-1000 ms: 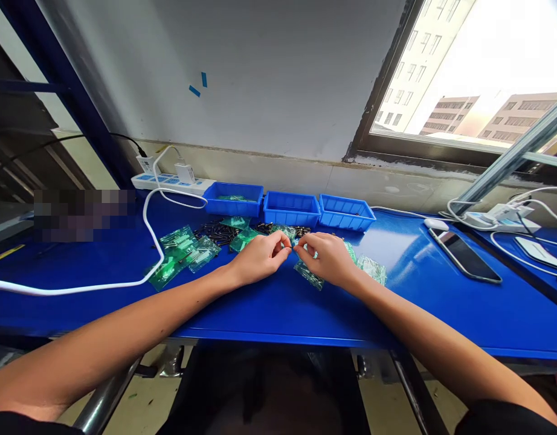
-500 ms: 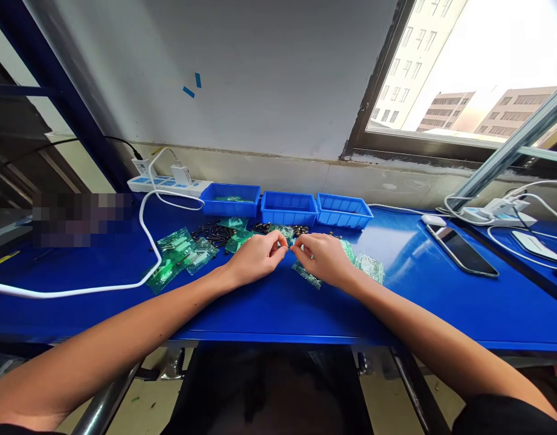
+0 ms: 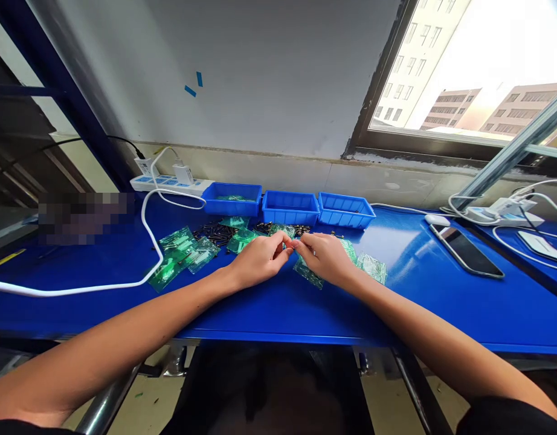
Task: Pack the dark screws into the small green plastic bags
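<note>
My left hand and my right hand meet fingertip to fingertip above the blue table. Both are closed in a pinch; whatever lies between the fingers is too small or hidden to make out. Just under the right hand is a clear-green plastic packet. Another packet lies to its right. Left of my hands, green packets overlap one another. Behind the hands are a pile of dark, screw-like pieces and a second pile of small dark and brassy pieces, partly covered by packets.
Along the wall stand a left blue bin with green packets inside, a middle bin and a right bin. A white cable loops from a power strip across the table's left. A phone lies at the right.
My hands have come closer, so the fingertips now touch or overlap where a small gap showed before. The view has shifted slightly; the packets and bins have stayed put.
</note>
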Motion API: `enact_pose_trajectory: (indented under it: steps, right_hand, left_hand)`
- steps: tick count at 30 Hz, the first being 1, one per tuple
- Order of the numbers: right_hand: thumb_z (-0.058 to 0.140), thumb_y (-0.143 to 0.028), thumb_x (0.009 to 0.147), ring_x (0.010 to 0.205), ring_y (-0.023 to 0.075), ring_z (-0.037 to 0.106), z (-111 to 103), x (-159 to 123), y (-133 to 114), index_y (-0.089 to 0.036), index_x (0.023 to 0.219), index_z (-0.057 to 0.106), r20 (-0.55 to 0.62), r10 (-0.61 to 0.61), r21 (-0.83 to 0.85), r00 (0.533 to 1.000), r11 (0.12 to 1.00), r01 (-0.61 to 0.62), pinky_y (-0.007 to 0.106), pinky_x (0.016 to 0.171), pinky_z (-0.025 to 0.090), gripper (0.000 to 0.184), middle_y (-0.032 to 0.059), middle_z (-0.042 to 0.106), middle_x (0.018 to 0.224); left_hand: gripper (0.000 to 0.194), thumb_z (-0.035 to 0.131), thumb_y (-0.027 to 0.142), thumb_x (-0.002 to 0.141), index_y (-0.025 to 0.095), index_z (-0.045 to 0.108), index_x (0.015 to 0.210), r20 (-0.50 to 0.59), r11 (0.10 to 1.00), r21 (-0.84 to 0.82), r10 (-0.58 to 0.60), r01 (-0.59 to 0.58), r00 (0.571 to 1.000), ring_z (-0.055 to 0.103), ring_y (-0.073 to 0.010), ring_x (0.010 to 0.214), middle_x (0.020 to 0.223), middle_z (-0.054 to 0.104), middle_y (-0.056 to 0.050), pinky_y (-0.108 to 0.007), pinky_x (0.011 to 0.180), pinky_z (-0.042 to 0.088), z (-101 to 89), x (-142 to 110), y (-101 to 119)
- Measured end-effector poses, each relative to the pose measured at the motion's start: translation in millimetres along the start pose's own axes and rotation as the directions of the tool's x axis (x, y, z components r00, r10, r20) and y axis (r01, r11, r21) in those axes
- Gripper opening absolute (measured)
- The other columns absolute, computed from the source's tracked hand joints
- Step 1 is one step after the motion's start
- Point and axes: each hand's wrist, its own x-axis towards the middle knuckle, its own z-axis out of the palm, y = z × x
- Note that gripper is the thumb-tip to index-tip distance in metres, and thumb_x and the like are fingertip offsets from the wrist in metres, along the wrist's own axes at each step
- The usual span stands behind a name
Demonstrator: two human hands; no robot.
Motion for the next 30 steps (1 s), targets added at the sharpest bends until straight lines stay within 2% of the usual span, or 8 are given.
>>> enact_pose_trajectory:
  steps: [6,13,19,22,26,30]
  right_hand:
    - [0.044,-0.030,0.090,0.053,0.0098,0.044,2.4,-0.6,1.4,-0.017,0.060,0.049,0.027,-0.092,-0.034,0.995,0.995,0.093,0.024,0.052,0.021,0.033,0.0005,0.053,0.056]
    - [0.039,-0.023,0.090,0.055,0.0119,0.050,3.4,-1.1,3.6,-0.018,0.065,0.049,0.028,-0.161,-0.088,0.986,0.983,0.163,0.026,0.054,0.024,0.027,0.0034,0.059,0.061]
    - [0.037,-0.023,0.092,0.060,0.0131,0.055,2.1,-1.0,7.3,-0.017,0.069,0.052,0.034,-0.178,-0.036,0.983,0.983,0.179,0.025,0.056,0.028,0.028,0.0052,0.064,0.067]
    - [0.040,-0.023,0.091,0.062,0.0125,0.056,0.3,-1.5,6.3,-0.017,0.072,0.054,0.013,-0.168,0.041,0.986,0.985,0.167,0.024,0.057,0.030,0.024,0.0041,0.064,0.068]
    - [0.045,-0.024,0.088,0.056,0.0107,0.052,-2.3,-3.4,3.9,-0.018,0.082,0.056,-0.029,-0.164,0.140,0.986,0.976,0.167,0.022,0.054,0.030,0.014,-0.0002,0.061,0.062]
    - [0.049,-0.019,0.082,0.049,0.0092,0.047,-3.1,-5.0,4.4,-0.018,0.088,0.055,-0.052,-0.198,0.163,0.979,0.965,0.204,0.021,0.052,0.029,0.009,-0.0036,0.058,0.058]
  left_hand:
    - [0.022,0.042,0.037,0.085,0.018,0.052,0.081,-0.001,1.000,-0.009,0.011,-0.011,1.000,0.042,-0.0105,0.048,0.053,0.046,0.005,-0.023,0.047,0.027,0.4,-1.7,1.4]
    - [0.016,0.045,0.030,0.084,0.017,0.054,0.086,0.000,0.998,0.048,0.027,-0.027,1.000,0.043,-0.0108,0.048,0.053,0.048,0.005,-0.023,0.049,0.028,-1.4,-1.2,0.7]
    - [0.018,0.045,0.028,0.085,0.017,0.058,0.091,0.005,0.993,0.116,0.000,0.000,1.000,0.044,-0.0113,0.048,0.054,0.050,0.004,-0.023,0.050,0.029,-5.4,-0.3,2.2]
    - [0.020,0.043,0.029,0.086,0.018,0.060,0.088,0.022,0.988,0.154,0.005,-0.009,1.000,0.044,-0.0119,0.048,0.054,0.051,0.003,-0.023,0.050,0.028,-5.4,-0.3,1.2]
    - [0.023,0.041,0.029,0.088,0.018,0.061,0.084,0.044,0.982,0.188,0.012,-0.020,0.999,0.047,-0.0128,0.050,0.057,0.055,0.001,-0.023,0.050,0.028,-4.8,-0.5,-0.5]
    - [0.022,0.041,0.026,0.087,0.017,0.061,0.084,0.049,0.981,0.191,0.012,-0.021,0.999,0.048,-0.0127,0.051,0.059,0.057,0.001,-0.023,0.050,0.029,-5.3,-0.6,-0.3]
